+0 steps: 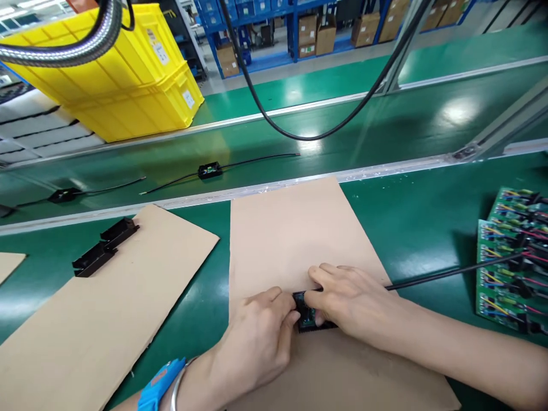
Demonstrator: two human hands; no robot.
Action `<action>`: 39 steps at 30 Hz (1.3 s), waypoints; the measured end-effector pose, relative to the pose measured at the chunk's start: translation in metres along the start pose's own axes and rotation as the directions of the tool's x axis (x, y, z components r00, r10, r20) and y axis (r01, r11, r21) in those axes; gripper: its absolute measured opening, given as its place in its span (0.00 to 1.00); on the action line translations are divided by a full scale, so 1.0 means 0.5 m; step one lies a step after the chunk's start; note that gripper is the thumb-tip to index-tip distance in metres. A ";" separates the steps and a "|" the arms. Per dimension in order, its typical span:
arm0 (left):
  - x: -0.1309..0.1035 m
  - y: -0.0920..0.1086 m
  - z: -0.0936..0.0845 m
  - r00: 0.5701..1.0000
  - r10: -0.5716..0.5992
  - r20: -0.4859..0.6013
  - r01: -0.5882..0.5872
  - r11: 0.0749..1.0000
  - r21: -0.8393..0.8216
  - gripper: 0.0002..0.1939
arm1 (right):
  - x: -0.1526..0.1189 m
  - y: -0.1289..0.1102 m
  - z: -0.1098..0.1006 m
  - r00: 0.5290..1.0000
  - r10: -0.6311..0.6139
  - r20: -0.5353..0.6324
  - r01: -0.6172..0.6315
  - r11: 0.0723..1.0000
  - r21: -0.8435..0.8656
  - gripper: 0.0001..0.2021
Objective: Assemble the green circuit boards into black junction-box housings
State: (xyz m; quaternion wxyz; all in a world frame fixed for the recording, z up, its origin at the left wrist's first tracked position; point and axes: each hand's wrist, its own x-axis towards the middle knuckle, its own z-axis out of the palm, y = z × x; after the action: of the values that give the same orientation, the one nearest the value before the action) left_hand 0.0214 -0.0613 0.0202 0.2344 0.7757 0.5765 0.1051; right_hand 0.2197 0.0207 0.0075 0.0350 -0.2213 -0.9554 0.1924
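Note:
A small black plastic housing [317, 327] with a circuit board [306, 313] inside lies on a cardboard sheet [282, 240]. My left hand [268, 328] grips the housing's left end between thumb and fingers. Pressing at the board from the other side, my right hand [349, 299] has its fingers curled over the housing's right part and hides it. A black cable [449, 274] runs out from under my right hand toward the stacked boards on the right.
Wired green circuit boards [492, 268] are stacked at the right. Two black housings [96, 258] rest on another cardboard piece [128, 297]. Beyond the metal rail lie cabled units, one an open black box [209, 170]. Yellow crates [137, 85] stand behind; a black hose [299, 137] hangs overhead.

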 end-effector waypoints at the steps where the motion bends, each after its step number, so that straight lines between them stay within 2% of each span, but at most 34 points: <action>1: -0.004 -0.002 0.009 1.000 0.025 -0.018 -0.024 0.998 0.051 0.09 | -0.001 0.001 0.002 1.000 0.002 -0.008 -0.002 1.000 0.007 0.07; 4: -0.015 -0.008 0.031 0.994 0.105 -0.015 -0.098 0.962 0.255 0.11 | -0.002 0.002 0.007 0.999 0.006 -0.037 -0.005 1.000 0.027 0.08; 7: -0.017 -0.001 0.042 0.986 0.142 0.082 -0.164 0.867 0.470 0.13 | -0.002 0.004 0.013 0.997 -0.001 -0.072 0.004 0.999 0.044 0.08; 10: -0.008 0.015 0.038 0.976 0.121 0.181 -0.203 0.802 0.561 0.13 | -0.001 0.005 0.015 0.997 0.003 -0.073 0.000 0.999 0.039 0.08; 13: 0.001 0.018 0.023 0.980 0.075 0.187 -0.161 0.848 0.504 0.11 | -0.001 0.002 0.006 0.999 0.004 -0.034 -0.003 1.000 0.017 0.06; 16: 0.003 0.006 0.011 0.995 0.054 0.079 -0.081 0.914 0.396 0.07 | 0.008 -0.008 -0.014 0.999 0.020 -0.028 -0.020 1.000 0.000 0.04; 18: 0.001 -0.005 0.009 0.997 0.077 0.006 -0.075 0.934 0.349 0.08 | 0.027 -0.016 -0.028 0.998 0.059 -0.033 -0.059 0.998 0.011 0.04; 21: -0.002 -0.023 0.018 0.990 0.135 -0.048 -0.114 0.944 0.309 0.10 | 0.071 -0.024 -0.041 0.987 0.124 0.102 -0.121 0.992 -0.037 0.09; 24: -0.001 -0.040 0.032 0.972 0.223 -0.073 -0.192 0.936 0.294 0.13 | 0.116 -0.031 -0.041 0.953 0.162 0.255 -0.143 0.985 -0.093 0.08; 28: 0.002 -0.054 0.031 0.956 0.289 -0.056 -0.264 0.926 0.270 0.13 | 0.139 -0.040 -0.045 0.936 0.205 0.286 -0.171 0.975 -0.138 0.08; 31: -0.001 -0.047 0.007 0.969 0.246 -0.013 -0.238 0.946 0.219 0.11 | 0.114 -0.033 -0.054 0.952 0.180 0.246 -0.150 0.979 -0.137 0.13; 34: -0.006 -0.030 -0.016 0.960 0.280 0.012 -0.279 0.950 0.141 0.06 | 0.058 -0.017 -0.054 0.987 0.109 0.117 -0.106 0.994 -0.035 0.21; 37: -0.003 -0.024 -0.012 0.886 0.458 0.076 -0.464 0.878 0.114 0.12 | 0.004 -0.010 -0.039 0.989 0.132 0.060 -0.135 0.989 0.053 0.27; 39: 0.005 -0.029 0.003 0.837 0.541 0.083 -0.548 0.823 0.151 0.18 | -0.015 -0.011 -0.026 0.986 0.164 0.044 -0.166 0.985 0.047 0.26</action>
State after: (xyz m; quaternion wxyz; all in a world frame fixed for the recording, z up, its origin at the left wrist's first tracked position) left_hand 0.0106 -0.0559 0.0117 0.1386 0.9266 0.3337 0.1042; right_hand 0.2263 0.0175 0.0215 0.0057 -0.2947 -0.9292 0.2230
